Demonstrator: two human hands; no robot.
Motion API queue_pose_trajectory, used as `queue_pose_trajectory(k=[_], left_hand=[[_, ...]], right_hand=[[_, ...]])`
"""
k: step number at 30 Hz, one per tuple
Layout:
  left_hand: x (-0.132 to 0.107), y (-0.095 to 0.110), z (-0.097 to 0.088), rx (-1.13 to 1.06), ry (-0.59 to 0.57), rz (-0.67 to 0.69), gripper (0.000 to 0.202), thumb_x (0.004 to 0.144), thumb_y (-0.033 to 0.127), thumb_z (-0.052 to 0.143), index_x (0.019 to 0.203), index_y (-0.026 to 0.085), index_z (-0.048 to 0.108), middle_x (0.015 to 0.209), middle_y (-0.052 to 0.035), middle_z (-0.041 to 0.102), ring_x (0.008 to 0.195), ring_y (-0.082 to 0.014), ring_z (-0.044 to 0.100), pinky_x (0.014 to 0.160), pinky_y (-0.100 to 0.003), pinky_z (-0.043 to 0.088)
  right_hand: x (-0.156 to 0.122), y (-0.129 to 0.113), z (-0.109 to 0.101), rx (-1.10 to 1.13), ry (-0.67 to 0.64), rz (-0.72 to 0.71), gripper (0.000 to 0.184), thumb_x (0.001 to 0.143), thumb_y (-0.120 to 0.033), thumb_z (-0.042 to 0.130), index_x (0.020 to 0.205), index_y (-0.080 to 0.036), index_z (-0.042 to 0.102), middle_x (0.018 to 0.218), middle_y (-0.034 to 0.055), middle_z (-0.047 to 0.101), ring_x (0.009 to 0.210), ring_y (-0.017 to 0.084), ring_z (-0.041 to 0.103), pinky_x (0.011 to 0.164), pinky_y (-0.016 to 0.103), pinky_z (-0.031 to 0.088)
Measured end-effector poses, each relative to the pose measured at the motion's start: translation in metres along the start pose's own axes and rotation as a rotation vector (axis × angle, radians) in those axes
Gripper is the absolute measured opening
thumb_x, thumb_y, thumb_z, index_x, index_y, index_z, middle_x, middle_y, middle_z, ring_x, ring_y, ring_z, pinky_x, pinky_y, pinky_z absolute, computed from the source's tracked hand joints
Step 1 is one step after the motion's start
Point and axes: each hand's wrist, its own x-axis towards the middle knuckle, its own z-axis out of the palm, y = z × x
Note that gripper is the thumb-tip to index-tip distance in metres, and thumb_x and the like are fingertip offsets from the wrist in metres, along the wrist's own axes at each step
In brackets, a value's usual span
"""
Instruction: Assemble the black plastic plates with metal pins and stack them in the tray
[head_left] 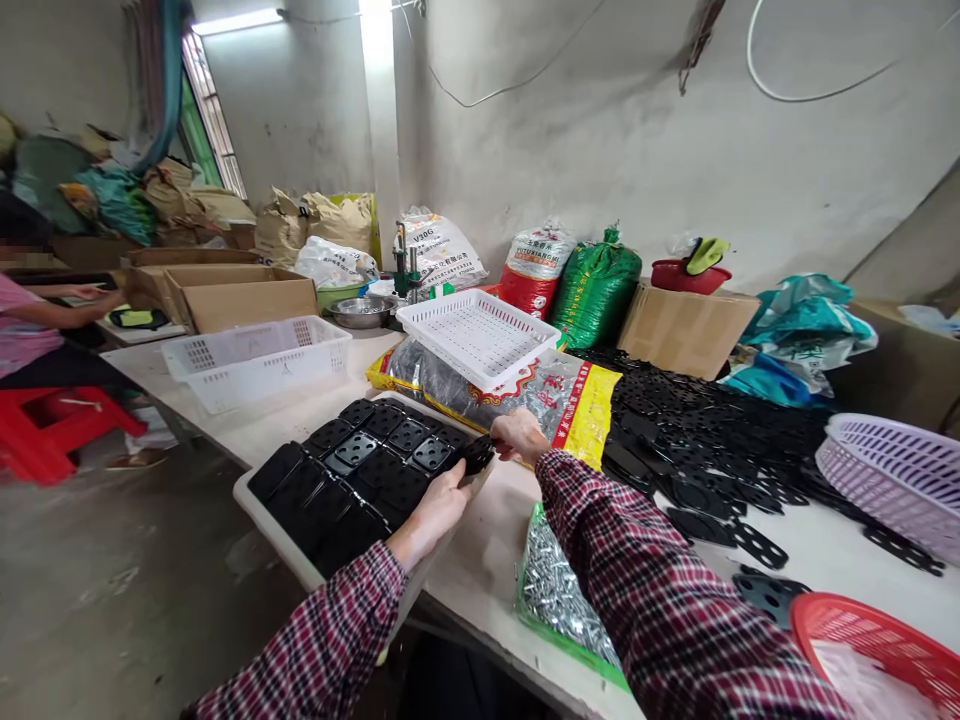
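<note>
My left hand [441, 503] is closed on a small stack of flat black plates with holes [478, 455]. From the right, my right hand [517, 436] pinches the other end of the same plates. Both hands are over the right rim of a white tub [259, 515], filled with rows of similar black plates [352, 453]. To the right of my hands stands a green-edged tray of small metal pins or rivets [559, 585]. Past it, loose black plates [697, 430] lie heaped on the table. The exact number of plates in my hands cannot be made out.
A white basket [480, 335] rests on a yellow-and-grey printed sack [592, 410] behind the tub. A white crate [259, 360] stands at left. Purple [892, 480] and red [862, 620] baskets are at right. A person in pink [34, 320] works at far left beside a red stool [60, 420].
</note>
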Motion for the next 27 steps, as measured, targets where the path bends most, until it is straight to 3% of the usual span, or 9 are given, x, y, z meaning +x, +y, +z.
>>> queue_pose_trajectory(k=[6, 10, 14, 18, 21, 22, 24, 27], left_hand=[[0.004, -0.004, -0.002, -0.006, 0.001, 0.005, 0.046, 0.081, 0.021, 0.057, 0.125, 0.014, 0.067, 0.130, -0.0102, 0.070, 0.124, -0.0337, 0.058, 0.110, -0.046, 0.040], [0.003, -0.004, -0.002, -0.023, 0.000, 0.019, 0.044, 0.080, 0.021, 0.057, 0.122, 0.015, 0.070, 0.128, -0.0094, 0.071, 0.122, -0.0325, 0.060, 0.107, -0.045, 0.044], [-0.001, 0.001, -0.002, -0.032, 0.017, 0.013, 0.043, 0.080, 0.025, 0.061, 0.120, 0.017, 0.071, 0.125, -0.0077, 0.073, 0.118, -0.0299, 0.064, 0.103, -0.043, 0.048], [-0.009, 0.011, -0.002, 0.008, 0.109, -0.033, 0.047, 0.079, 0.029, 0.066, 0.124, 0.016, 0.069, 0.132, -0.0118, 0.069, 0.123, -0.0328, 0.061, 0.108, -0.046, 0.044], [-0.023, 0.020, 0.002, 0.056, 0.174, -0.044, 0.065, 0.079, 0.035, 0.070, 0.138, 0.014, 0.059, 0.150, -0.0144, 0.053, 0.136, -0.0354, 0.049, 0.117, -0.048, 0.033], [-0.029, 0.023, 0.005, 0.074, 0.173, -0.031, 0.066, 0.078, 0.037, 0.071, 0.139, 0.015, 0.058, 0.149, -0.0141, 0.053, 0.134, -0.0353, 0.052, 0.116, -0.048, 0.035], [-0.043, 0.025, 0.017, 0.170, 0.091, 0.076, 0.058, 0.083, 0.043, 0.066, 0.136, 0.021, 0.062, 0.145, -0.0093, 0.059, 0.128, -0.0313, 0.058, 0.112, -0.043, 0.042], [-0.068, 0.017, 0.050, 0.116, -0.038, 0.048, 0.050, 0.085, 0.049, 0.063, 0.126, 0.023, 0.070, 0.133, -0.0080, 0.069, 0.120, -0.0286, 0.065, 0.102, -0.037, 0.053]], right_hand=[[-0.001, -0.004, 0.011, -0.089, -0.062, 0.080, 0.031, 0.096, -0.034, 0.062, 0.120, -0.015, 0.062, 0.116, 0.0087, 0.066, 0.095, 0.020, 0.067, 0.081, 0.038, 0.058], [-0.012, -0.002, 0.011, -0.109, -0.046, 0.002, 0.029, 0.098, -0.036, 0.060, 0.117, -0.015, 0.062, 0.108, 0.0063, 0.068, 0.085, 0.017, 0.068, 0.073, 0.034, 0.059], [-0.034, 0.007, -0.003, -0.129, 0.004, -0.135, 0.030, 0.102, -0.036, 0.049, 0.120, -0.015, 0.062, 0.088, 0.0040, 0.071, 0.066, 0.011, 0.067, 0.057, 0.023, 0.056], [-0.062, 0.027, -0.041, -0.261, 0.063, -0.229, 0.030, 0.097, -0.030, 0.053, 0.122, -0.020, 0.066, 0.088, 0.0026, 0.075, 0.064, 0.011, 0.068, 0.054, 0.018, 0.051], [-0.080, 0.047, -0.089, -0.458, 0.134, -0.199, 0.027, 0.092, -0.027, 0.057, 0.113, -0.022, 0.073, 0.092, 0.0028, 0.076, 0.073, 0.015, 0.071, 0.063, 0.020, 0.051], [-0.085, 0.055, -0.107, -0.530, 0.155, -0.169, 0.025, 0.091, -0.026, 0.058, 0.109, -0.022, 0.075, 0.092, 0.0033, 0.076, 0.077, 0.016, 0.071, 0.067, 0.022, 0.051], [-0.095, 0.071, -0.142, -0.667, 0.181, -0.091, 0.021, 0.089, -0.022, 0.060, 0.100, -0.021, 0.077, 0.094, 0.0051, 0.076, 0.087, 0.019, 0.071, 0.075, 0.025, 0.050], [-0.108, 0.100, -0.176, -0.836, 0.160, 0.047, 0.013, 0.090, -0.023, 0.065, 0.095, -0.018, 0.075, 0.103, 0.0086, 0.074, 0.098, 0.022, 0.068, 0.086, 0.033, 0.052]])
